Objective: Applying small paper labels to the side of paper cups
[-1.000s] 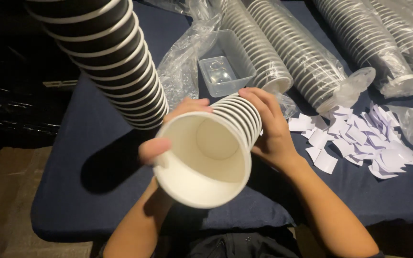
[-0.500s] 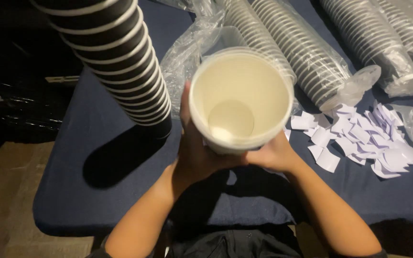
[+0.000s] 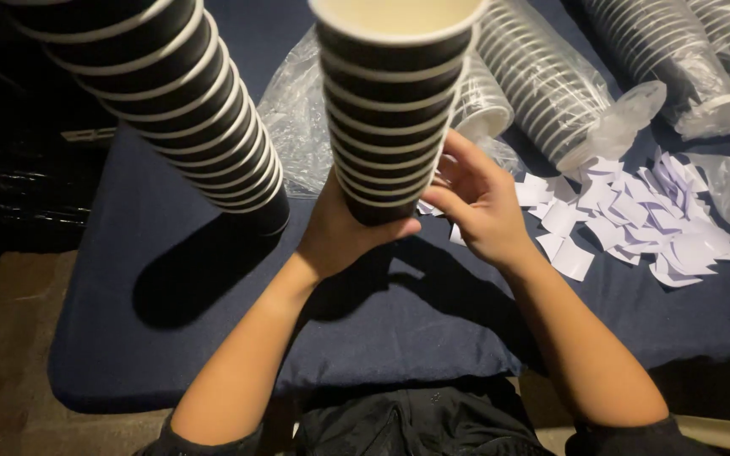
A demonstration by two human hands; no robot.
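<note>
Tall cup tower at ten o'clock on the counter. Centre: short cup stack, light, crushable, slick, upright, left hand wrapped round its base, best grip. Right hand open-fingered, steadying. Paper slips at three o'clock.

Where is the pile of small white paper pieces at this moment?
In the head view, the pile of white paper pieces lies on the blue table, beside the right hand and below the bagged cup stacks.

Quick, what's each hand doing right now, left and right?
Left hand: closed around the base of the stack of nested black cups, holding it upright.
Right hand: open, fingers spread, fingertips at the stack's lower side; contact cannot be told.
</note>
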